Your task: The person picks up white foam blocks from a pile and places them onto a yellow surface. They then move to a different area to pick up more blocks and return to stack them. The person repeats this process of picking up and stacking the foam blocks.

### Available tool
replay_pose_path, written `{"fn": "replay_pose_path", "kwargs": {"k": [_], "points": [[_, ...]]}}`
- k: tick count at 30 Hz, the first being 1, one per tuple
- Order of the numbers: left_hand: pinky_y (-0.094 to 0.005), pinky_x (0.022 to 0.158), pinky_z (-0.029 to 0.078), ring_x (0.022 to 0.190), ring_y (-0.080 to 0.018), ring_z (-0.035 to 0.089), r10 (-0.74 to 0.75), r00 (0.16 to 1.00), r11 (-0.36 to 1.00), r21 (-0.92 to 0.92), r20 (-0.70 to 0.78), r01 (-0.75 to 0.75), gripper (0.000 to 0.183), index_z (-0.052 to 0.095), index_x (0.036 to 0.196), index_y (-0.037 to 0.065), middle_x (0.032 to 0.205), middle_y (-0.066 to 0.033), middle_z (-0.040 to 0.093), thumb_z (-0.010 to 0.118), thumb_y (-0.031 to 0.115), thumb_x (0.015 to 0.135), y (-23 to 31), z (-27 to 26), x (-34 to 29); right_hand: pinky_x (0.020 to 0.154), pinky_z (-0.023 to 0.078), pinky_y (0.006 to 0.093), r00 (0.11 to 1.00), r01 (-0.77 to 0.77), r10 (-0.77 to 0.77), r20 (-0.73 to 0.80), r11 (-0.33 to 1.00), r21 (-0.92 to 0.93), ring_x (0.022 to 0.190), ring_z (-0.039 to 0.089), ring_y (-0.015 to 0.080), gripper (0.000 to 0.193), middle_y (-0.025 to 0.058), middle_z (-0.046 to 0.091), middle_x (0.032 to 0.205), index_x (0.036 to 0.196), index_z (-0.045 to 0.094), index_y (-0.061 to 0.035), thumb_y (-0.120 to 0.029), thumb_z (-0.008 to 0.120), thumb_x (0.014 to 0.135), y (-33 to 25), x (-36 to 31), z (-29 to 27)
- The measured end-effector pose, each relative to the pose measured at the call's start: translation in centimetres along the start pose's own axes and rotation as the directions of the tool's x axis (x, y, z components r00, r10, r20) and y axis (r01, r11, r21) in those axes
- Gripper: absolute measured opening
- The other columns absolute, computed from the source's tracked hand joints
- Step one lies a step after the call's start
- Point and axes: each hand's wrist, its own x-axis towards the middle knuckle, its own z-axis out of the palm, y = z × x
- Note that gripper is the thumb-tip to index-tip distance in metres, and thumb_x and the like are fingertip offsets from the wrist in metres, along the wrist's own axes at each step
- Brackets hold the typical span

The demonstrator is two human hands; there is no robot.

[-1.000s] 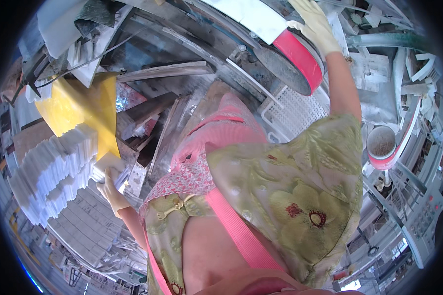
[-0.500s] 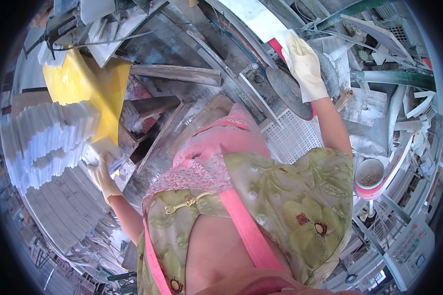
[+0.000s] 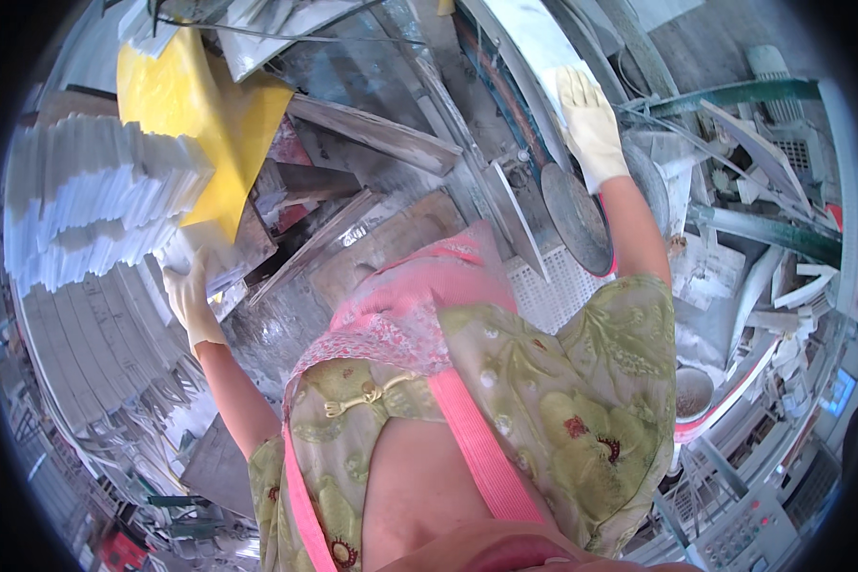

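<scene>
Gloved and stretched far forward, our right hand (image 3: 591, 124) is lying flat and open, fingers spread, palm pressing down on a long pale slab (image 3: 534, 48) that is running away from us toward the top edge of the view. We are not closing the fingers around anything; the hand is only resting on the slab's surface near its right edge. Just below the wrist, a dark round disc (image 3: 577, 217) with a red rim is sitting beside the forearm, and a white perforated grid (image 3: 553, 291) is showing under it, close to our pink apron (image 3: 429, 286).

Our left hand (image 3: 193, 296), also in a pale glove, is reaching down on the other side and curling its fingers about the lower edge of a thin pale piece (image 3: 200, 262) at the foot of a tall stack of white tiles (image 3: 86, 210). How tightly we are gripping it, we cannot tell, since the fingers are partly hidden. A yellow sheet (image 3: 200, 114) is lying over the top right corner of that stack, hanging down toward the hand. Grey strips and offcuts (image 3: 372, 133) are lying scattered between the two hands, well apart from either.
</scene>
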Motion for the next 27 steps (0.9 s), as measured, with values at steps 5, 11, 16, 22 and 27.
{"fn": "replay_pose_path", "kwargs": {"k": [5,11,16,22,27], "points": [[-0.04,0.101,0.048,0.116,-0.0336,0.065,0.032,0.997,0.995,-0.101,0.064,-0.025,0.08,0.055,0.136,-0.005,0.124,-0.0216,0.068,0.084,0.038,0.075,0.3,-0.4,0.2,0.097,0.052,0.0493,0.9,-0.357,0.29,0.326,0.919,0.166,0.115,0.067,0.0383,0.065,0.024,0.066,0.129,0.152,0.042,-0.0115,-0.044,0.056,0.098,0.8,1.6,-5.1],[-0.0411,0.097,0.051,0.114,-0.0343,0.067,0.411,0.91,0.911,-0.017,-0.052,-0.412,0.083,0.052,0.14,-0.002,0.123,-0.0224,0.069,0.08,0.049,0.081,-1.3,0.4,1.6,0.081,0.054,0.0363,0.87,-0.265,0.426,0.247,-0.017,0.964,0.091,0.07,0.0182,0.035,0.0113,0.074,0.1,0.115,0.07,0.0036,-0.026,0.067,0.098,-11.4,4.0,-10.6],[-0.0426,0.087,0.056,0.106,-0.0384,0.071,0.152,0.978,0.984,0.076,0.145,-0.164,0.117,0.039,0.147,-0.008,0.113,-0.0276,0.072,0.068,0.081,0.077,-2.6,0.5,2.1,0.09,0.048,0.0314,0.966,-0.158,0.132,0.222,-0.375,0.913,0.098,0.063,0.0152,0.04,0.0093,0.07,0.109,0.119,0.069,0.0053,-0.029,0.068,0.099,-30.9,5.9,-13.0],[-0.0452,0.089,0.055,0.107,-0.0429,0.069,0.142,0.975,0.983,0.092,0.173,-0.16,0.115,0.039,0.149,-0.01,0.114,-0.0312,0.07,0.062,0.08,0.082,-3.1,0.1,1.7,0.07,0.05,0.0333,0.969,-0.186,0.11,0.22,-0.261,0.947,0.076,0.058,0.0119,0.029,0.002,0.069,0.091,0.107,0.07,-0.0005,-0.027,0.072,0.096,-47.3,6.8,-15.5],[-0.0463,0.088,0.055,0.106,-0.0431,0.07,0.103,0.981,0.993,0.043,0.165,-0.111,0.112,0.048,0.136,-0.012,0.112,-0.0306,0.071,0.062,0.083,0.079,-2.7,0.2,1.6,0.087,0.053,0.0367,0.996,-0.086,-0.002,0.086,-0.01,0.996,0.099,0.071,0.0268,0.047,0.0155,0.073,0.109,0.127,0.063,-0.0033,-0.036,0.071,0.094,-51.2,5.1,-15.6]]}}
